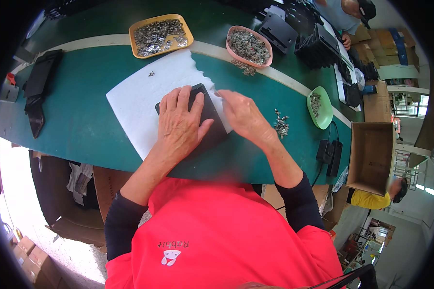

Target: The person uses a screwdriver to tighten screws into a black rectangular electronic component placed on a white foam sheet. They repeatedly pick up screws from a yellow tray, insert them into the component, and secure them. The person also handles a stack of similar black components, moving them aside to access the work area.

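Note:
A flat black plastic panel [211, 126] lies on a white foam sheet [130, 98] with a ragged right edge. My left hand [179, 120] rests flat on the panel, fingers spread and thumb out to the side. Just right of the panel's far corner, my right hand [246, 115] is closed in a pinch. What it pinches is too small and too hidden to make out. A few tiny metal parts [152, 74] sit on the foam beyond my left hand. To the right of my right hand, a small heap of metal parts [281, 124] lies on the green table.
Beyond the foam stand a yellow tray [131, 42] and a pink bowl [272, 57] of small metal parts. A green bowl [327, 106] is at right, near black power adapters [326, 151] and a cardboard box [371, 185]. Black plastic pieces [43, 79] lie left. Another person [340, 17] works far right.

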Motion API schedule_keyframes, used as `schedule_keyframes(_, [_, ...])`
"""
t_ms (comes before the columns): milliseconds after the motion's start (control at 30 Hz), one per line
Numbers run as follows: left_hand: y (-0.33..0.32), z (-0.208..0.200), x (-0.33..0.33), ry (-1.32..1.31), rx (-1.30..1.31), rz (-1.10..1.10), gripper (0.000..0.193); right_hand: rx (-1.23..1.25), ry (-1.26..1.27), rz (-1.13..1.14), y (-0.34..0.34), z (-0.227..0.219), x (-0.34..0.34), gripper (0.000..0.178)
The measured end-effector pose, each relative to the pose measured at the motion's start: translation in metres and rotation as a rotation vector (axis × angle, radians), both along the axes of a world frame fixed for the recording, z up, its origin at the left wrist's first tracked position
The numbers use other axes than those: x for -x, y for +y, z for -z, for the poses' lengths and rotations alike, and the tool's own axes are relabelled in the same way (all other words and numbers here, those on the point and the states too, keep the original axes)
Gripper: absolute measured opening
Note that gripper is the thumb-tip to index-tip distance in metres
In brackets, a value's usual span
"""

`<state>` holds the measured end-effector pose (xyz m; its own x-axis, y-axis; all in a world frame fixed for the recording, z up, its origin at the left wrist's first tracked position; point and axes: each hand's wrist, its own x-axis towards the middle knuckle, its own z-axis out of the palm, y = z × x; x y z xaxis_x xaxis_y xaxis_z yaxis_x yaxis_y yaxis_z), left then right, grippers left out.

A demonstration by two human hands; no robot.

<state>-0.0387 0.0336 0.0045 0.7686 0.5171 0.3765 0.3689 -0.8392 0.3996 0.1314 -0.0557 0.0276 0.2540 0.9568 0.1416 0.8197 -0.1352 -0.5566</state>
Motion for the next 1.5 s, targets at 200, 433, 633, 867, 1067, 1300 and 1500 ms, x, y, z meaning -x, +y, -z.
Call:
schedule_keyframes(200, [-0.004, 0.003, -0.004, 0.009, -0.015, -0.015, 0.060, 0.200, -0.187, 0.064, 0.000, -0.010, 0.021, 0.032])
schedule_keyframes(433, [-0.003, 0.002, -0.004, 0.006, 0.017, -0.023, 0.060, 0.205, -0.267, 0.011, 0.004, -0.008, 0.023, 0.036])
schedule_keyframes(633, [-0.003, 0.003, -0.003, -0.014, 0.051, -0.018, 0.059, 0.282, -0.458, -0.051, 0.007, -0.011, 0.033, 0.038])
schedule_keyframes(867, [0.000, 0.003, -0.005, -0.019, 0.048, 0.002, 0.056, 0.268, -0.634, -0.217, 0.012, -0.022, 0.034, 0.042])
schedule_keyframes(1067, [0.003, 0.000, -0.001, 0.002, 0.065, 0.018, 0.055, 0.424, -0.440, -0.155, 0.020, -0.030, 0.023, 0.043])
schedule_keyframes(1300, [0.009, 0.000, 0.002, -0.035, 0.051, 0.016, 0.045, 0.434, -0.262, -0.026, 0.006, -0.027, 0.014, 0.036])
schedule_keyframes(1500, [0.013, -0.002, 0.000, -0.022, 0.033, -0.023, 0.044, 0.230, -0.221, -0.038, 0.001, -0.025, 0.013, 0.034])
